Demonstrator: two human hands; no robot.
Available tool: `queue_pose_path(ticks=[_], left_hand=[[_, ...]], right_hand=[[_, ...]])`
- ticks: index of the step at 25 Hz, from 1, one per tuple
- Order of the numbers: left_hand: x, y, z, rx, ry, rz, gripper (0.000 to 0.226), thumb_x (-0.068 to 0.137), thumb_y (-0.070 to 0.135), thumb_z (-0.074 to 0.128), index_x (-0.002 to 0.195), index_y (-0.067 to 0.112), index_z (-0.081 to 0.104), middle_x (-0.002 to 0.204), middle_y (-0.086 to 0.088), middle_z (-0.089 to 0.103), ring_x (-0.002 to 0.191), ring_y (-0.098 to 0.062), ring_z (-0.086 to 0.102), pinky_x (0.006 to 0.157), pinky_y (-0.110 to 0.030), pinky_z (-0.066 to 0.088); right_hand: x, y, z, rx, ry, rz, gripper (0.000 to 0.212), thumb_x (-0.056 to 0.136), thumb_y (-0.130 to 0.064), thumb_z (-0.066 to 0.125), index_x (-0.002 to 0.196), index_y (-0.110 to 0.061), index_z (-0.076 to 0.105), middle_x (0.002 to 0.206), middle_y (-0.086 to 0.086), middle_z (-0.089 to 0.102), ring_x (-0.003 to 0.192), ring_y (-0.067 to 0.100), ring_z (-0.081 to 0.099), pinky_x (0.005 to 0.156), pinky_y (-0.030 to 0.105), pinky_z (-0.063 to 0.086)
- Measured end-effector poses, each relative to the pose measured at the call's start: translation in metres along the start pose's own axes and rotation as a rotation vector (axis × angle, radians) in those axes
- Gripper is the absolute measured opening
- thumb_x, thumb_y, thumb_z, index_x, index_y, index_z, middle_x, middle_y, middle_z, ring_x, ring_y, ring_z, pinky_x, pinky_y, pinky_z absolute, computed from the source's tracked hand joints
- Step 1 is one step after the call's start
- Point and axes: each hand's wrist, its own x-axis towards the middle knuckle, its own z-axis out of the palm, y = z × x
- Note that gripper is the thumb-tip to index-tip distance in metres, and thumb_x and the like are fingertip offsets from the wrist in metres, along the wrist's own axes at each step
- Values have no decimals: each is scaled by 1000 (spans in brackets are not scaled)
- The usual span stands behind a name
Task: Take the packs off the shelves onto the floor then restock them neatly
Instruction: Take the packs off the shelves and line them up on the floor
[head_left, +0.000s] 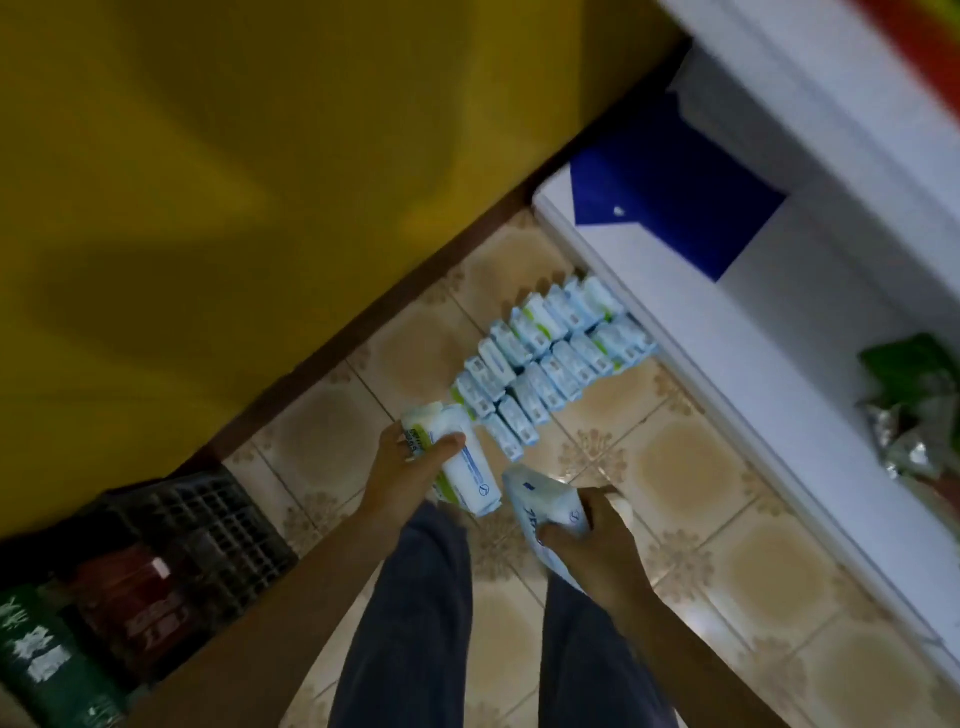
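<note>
Tiled floor (675, 467) in beige runs between a yellow wall (208, 208) and a white shelf (753, 322) with a blue panel (675, 197). A dark crate (208, 525) sits against the wall, and green and silver packets (909, 405) lie on the shelf.

White packs with blue and green print stand on edge in two touching rows (550, 364) on the floor. The rows slant from the shelf foot towards the hands.

The left hand (410, 467) grips a left pack (462, 457) with curled fingers, its long axis sloping down to the right. The right hand (597, 540) clutches a right pack (540, 499), angled likewise. Both are just above the floor, near the rows' end.
</note>
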Motion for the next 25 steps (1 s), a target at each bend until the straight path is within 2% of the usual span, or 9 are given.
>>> queue_pose_path(ticks=[3, 7, 9, 12, 14, 16, 19, 23, 25], left_hand=[[95, -50, -7, 59, 40, -98, 94, 51, 52, 88, 129, 10, 54, 119, -14, 65, 102, -27, 66, 77, -36, 57], [215, -104, 14, 25, 101, -176, 58, 74, 25, 81, 122, 4, 57, 115, -9, 64, 97, -25, 63, 75, -31, 50], [276, -130, 30, 12, 53, -226, 71, 73, 37, 79, 130, 5, 51, 113, -13, 61, 89, -26, 61, 76, -39, 53], [340, -154, 51, 23, -89, -348, 62, 92, 41, 58, 144, 15, 39, 139, -13, 47, 115, -32, 53, 87, -40, 45], [364, -167, 62, -127, -41, -431, 55, 95, 35, 56, 145, 21, 37, 139, -8, 43, 117, -28, 49, 90, -34, 43], [375, -180, 70, -159, -19, -392, 53, 94, 27, 57, 143, 22, 37, 126, -6, 50, 103, -23, 52, 82, -29, 43], [372, -194, 70, -70, 3, -233, 54, 96, 3, 50, 145, 15, 31, 122, -10, 50, 105, -22, 51, 74, -29, 44], [372, -199, 63, 105, -18, -143, 62, 89, 5, 59, 145, 17, 34, 138, -22, 48, 123, -39, 50, 100, -52, 41], [368, -201, 59, 265, -66, -152, 68, 86, 15, 63, 146, 23, 33, 138, -17, 50, 124, -38, 50, 102, -51, 41]], right_hand=[[68, 33, 58, -189, 109, -23, 36, 75, -41, 65, 103, -18, 60, 92, 3, 60, 82, 20, 61, 64, 25, 49], [178, 87, 129, -435, 61, 29, 42, 84, -40, 62, 119, -19, 53, 107, 6, 56, 100, 26, 58, 85, 40, 50], [234, 112, 154, -511, 67, -7, 45, 87, -42, 61, 124, -19, 49, 113, 6, 56, 105, 26, 58, 87, 37, 48], [307, 134, 177, -600, 123, -66, 45, 87, -37, 62, 125, -18, 46, 117, 6, 53, 110, 26, 54, 86, 37, 44], [338, 142, 186, -720, 174, -106, 40, 88, -30, 60, 123, -16, 46, 118, 7, 53, 110, 27, 53, 84, 38, 44], [356, 147, 186, -868, 205, -153, 31, 92, -27, 55, 119, -15, 48, 116, 6, 54, 107, 26, 55, 79, 37, 43], [365, 146, 182, -995, 194, -212, 24, 96, -26, 48, 116, -14, 48, 112, 4, 59, 99, 25, 61, 71, 32, 36], [361, 141, 177, -922, 134, -168, 25, 96, -31, 49, 116, -15, 49, 111, 3, 60, 98, 26, 62, 70, 31, 36], [355, 138, 172, -821, 69, -123, 29, 94, -34, 53, 117, -16, 49, 112, 4, 59, 101, 27, 60, 72, 31, 38]])
